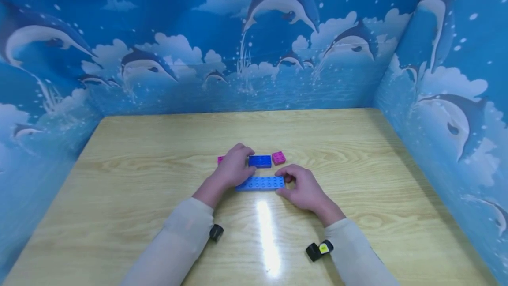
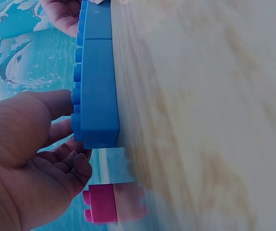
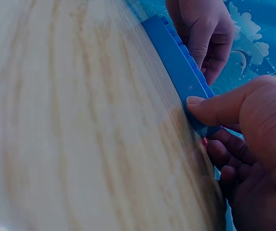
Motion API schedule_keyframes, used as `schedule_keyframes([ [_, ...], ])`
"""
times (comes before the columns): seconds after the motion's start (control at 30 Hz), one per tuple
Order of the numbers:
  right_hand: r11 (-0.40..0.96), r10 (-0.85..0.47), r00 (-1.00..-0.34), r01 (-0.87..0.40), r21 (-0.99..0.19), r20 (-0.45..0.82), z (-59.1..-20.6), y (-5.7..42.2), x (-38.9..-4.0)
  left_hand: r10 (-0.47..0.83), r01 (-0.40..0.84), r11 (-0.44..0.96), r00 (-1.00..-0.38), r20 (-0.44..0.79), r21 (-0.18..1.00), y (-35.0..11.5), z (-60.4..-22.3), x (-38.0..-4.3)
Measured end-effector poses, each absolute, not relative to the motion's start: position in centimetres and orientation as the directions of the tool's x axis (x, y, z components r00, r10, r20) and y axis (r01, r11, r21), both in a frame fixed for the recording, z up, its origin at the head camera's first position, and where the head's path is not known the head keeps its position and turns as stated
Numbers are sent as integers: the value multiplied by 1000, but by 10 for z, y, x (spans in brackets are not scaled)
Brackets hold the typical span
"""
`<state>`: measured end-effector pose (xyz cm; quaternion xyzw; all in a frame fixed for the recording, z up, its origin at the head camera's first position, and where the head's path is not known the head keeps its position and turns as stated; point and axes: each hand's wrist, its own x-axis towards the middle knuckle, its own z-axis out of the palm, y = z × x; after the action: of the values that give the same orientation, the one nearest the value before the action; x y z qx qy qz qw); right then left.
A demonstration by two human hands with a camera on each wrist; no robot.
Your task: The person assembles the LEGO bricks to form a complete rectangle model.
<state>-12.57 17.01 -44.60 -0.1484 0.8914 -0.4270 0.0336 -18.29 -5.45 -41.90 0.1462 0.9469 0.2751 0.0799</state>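
Head view: two azure bricks, two pink bricks, one visible cobalt brick

Your head camera has the widest, farthest view, looking forward and down over your sleeves to the tabletop and the dolphin backdrop. Your left-wrist camera sits close and low, facing past your left hand at the long side of the light-blue row of bricks, with the wood standing on edge at the frame's right. Your right-wrist camera is also low and near (there the wood fills the left instead), looking past your right hand along the same row. All three views share that row and both your hands.
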Motion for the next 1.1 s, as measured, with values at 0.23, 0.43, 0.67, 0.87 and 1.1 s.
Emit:
schedule_keyframes([
  [0.23, 589, -295, -953, -241, -771, 73, -447, 170, -126, 339, 248, 809, -937, -79, 533, -55, -420, -186],
  [0.43, 589, -296, -953, -234, -774, 63, -446, 170, -126, 351, 256, 805, -933, -81, 535, -55, -422, -187],
  [0.67, 594, -293, -954, -229, -771, 58, -445, 170, -126, 351, 254, 795, -933, -77, 552, -55, -419, -185],
  [0.87, 601, -290, -956, -223, -768, 51, -445, 169, -126, 340, 246, 774, -939, -55, 583, -59, -418, -180],
  [1.1, 604, -288, -957, -217, -767, 45, -445, 169, -126, 311, 222, 747, -950, -35, 627, -67, -418, -171],
])
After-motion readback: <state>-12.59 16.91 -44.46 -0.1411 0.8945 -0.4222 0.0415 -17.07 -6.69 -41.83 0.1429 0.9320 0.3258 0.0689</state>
